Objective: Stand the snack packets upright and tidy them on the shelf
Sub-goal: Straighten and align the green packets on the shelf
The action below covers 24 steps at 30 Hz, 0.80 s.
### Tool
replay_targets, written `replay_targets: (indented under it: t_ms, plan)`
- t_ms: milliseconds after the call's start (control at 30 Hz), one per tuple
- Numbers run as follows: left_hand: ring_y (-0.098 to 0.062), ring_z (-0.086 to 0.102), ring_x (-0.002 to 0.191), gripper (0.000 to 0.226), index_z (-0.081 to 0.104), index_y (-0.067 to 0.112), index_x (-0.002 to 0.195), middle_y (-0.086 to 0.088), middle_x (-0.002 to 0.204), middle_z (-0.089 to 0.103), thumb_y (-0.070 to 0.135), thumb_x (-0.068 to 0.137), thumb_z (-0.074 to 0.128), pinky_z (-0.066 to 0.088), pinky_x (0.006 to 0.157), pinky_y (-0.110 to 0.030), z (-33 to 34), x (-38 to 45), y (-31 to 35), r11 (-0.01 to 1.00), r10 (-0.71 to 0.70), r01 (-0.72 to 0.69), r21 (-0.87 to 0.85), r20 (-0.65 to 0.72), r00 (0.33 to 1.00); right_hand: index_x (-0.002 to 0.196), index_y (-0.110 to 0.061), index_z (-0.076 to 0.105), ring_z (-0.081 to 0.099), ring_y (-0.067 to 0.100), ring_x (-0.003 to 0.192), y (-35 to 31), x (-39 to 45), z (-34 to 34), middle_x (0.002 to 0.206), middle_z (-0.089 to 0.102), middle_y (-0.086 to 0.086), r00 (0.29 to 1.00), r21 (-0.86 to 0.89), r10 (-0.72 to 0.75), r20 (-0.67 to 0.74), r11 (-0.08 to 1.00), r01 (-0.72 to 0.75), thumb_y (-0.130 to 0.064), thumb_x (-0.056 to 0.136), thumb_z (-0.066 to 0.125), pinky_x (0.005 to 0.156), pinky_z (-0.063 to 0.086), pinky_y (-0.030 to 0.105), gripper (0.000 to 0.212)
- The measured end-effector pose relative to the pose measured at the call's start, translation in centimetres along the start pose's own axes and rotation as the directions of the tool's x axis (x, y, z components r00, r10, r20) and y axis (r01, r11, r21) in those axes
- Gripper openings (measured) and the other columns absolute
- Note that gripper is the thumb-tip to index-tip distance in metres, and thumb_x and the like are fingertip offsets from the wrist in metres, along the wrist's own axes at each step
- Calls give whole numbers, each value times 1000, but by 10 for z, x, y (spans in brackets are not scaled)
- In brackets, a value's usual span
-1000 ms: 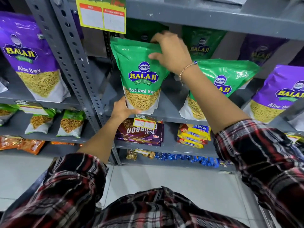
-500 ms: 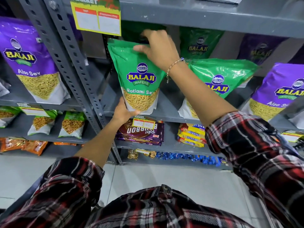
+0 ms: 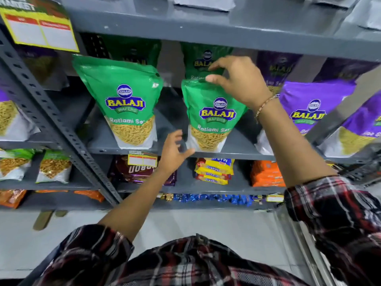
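Here, right hand (image 3: 239, 81) pinching green packet (image 3: 212, 118) top; left hand (image 3: 173, 151) open beside its base.

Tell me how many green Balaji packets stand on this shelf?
4: front-left packet, front-right packet under the right hand, and two dim ones behind. More may hide behind.

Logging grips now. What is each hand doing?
Left hand: open, fingers spread by the base of the second green packet.
Right hand: pinching that packet's top edge.
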<state>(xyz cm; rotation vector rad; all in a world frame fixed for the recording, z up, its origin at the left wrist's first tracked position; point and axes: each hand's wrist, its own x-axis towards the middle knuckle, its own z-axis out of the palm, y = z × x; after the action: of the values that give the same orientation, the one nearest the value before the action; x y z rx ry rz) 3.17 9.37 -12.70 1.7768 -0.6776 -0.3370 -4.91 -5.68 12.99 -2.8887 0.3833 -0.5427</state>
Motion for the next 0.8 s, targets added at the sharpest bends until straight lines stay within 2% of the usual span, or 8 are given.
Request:
replay_targets:
  t_ms: [33,100,167,233,333,467,667,800]
  plan:
    - [-15,46,124,92,32,10,138,-8,140,44,28,65,84,43,98,-29,8,9,6,999,-19,21,-27,75,997,115,-22,61,59,27,110,4,0,-1,120,65,4,1000,-6,2,17,1000,-2,-48,84,58,93,47,40,40]
    - [-14,45,129,106,23,21,139,-1,142,43,33,57,88,43,99,-26,20,20,13,997,-45,54,-48,181,982,114,-26,61,60,27,109,11,1,1,121,66,1,999,-22,-3,47,1000,4,-49,83,59,92,47,40,39]
    - [-13,52,120,102,27,23,135,3,133,51,37,54,88,48,91,-21,27,23,12,996,-85,88,-7,175,981,113,-28,62,59,30,110,16,2,6,119,67,4,997,-42,-31,74,999,34,-49,84,58,91,47,41,36]
    - [-17,58,113,90,39,18,130,-1,128,60,40,56,87,51,91,-30,34,22,8,988,-143,138,66,87,986,110,-27,64,59,34,107,20,4,13,112,68,10,996,-73,-58,66,995,62,-47,87,53,86,49,41,32]
    - [-19,63,107,76,50,15,121,-5,121,66,38,58,86,51,87,-29,36,21,4,979,-149,146,141,6,989,102,-26,69,62,37,98,21,9,19,100,71,13,999,-78,-43,-31,996,41,-45,87,54,77,49,39,29]
    - [-26,61,114,79,49,9,126,-12,126,64,32,60,87,49,99,-43,36,27,5,973,-164,160,166,10,986,101,-27,70,63,36,98,19,17,19,102,70,12,996,-56,-17,-93,998,12,-43,86,57,79,49,38,25]
    - [-24,61,113,80,51,13,125,-10,125,65,38,58,86,48,102,-46,39,23,8,963,-183,186,195,-34,983,106,-28,66,59,32,108,32,12,6,110,67,10,999,-15,-24,24,1000,24,-51,74,66,84,46,38,39]
    - [-25,60,115,78,50,12,126,-10,126,64,37,61,85,48,102,-46,36,23,10,966,-160,158,203,-3,987,116,-23,60,55,35,114,58,-1,-4,121,62,14,992,-68,98,75,993,-93,-35,73,75,92,46,42,48]
